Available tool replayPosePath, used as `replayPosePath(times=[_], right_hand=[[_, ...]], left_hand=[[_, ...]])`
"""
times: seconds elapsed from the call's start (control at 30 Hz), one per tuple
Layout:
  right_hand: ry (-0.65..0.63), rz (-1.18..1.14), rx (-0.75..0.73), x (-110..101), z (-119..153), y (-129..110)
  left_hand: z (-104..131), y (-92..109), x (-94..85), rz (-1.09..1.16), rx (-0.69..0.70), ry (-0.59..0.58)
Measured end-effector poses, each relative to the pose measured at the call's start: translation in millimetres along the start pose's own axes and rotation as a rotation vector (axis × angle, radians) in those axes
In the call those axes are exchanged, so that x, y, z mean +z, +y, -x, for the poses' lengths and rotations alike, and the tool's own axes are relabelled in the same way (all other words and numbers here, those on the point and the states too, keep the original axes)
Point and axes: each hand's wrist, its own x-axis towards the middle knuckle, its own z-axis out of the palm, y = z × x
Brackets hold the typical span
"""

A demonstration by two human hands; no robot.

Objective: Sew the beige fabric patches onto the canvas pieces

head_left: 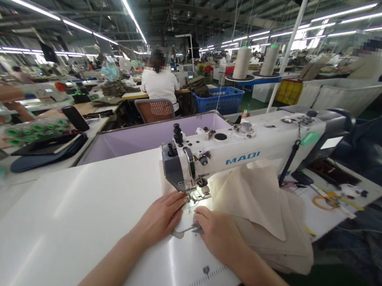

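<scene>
A white MAQI sewing machine [249, 145] stands on a white table, its lamp lighting the needle area. My left hand [163, 215] is at the left of the presser foot [200, 193], fingers bent together with the tips close to it; what they pinch, if anything, is too small to tell. Just in front of the needle, my right hand [218, 233] is closed, thumb and forefinger together. Something small and grey shows under its fingers, its kind unclear. Beige fabric pieces [255, 197] lie piled under the machine arm, right of my right hand.
Scissors and yellow tape [326, 200] lie at the table's right end. Behind the machine is a lilac-lined bin [132, 140]. Thread cones [242, 63] stand on a rack. A person in white [159, 84] sits ahead, near a blue crate [222, 100]. Green-ended spools [38, 127] lie at left.
</scene>
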Motion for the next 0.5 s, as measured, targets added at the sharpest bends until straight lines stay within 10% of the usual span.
replayPosePath(times=[0.5], right_hand=[[0.049,-0.028,-0.012,4,-2,-1]], left_hand=[[4,-12,4.2,-0.057,0.061,0.024]])
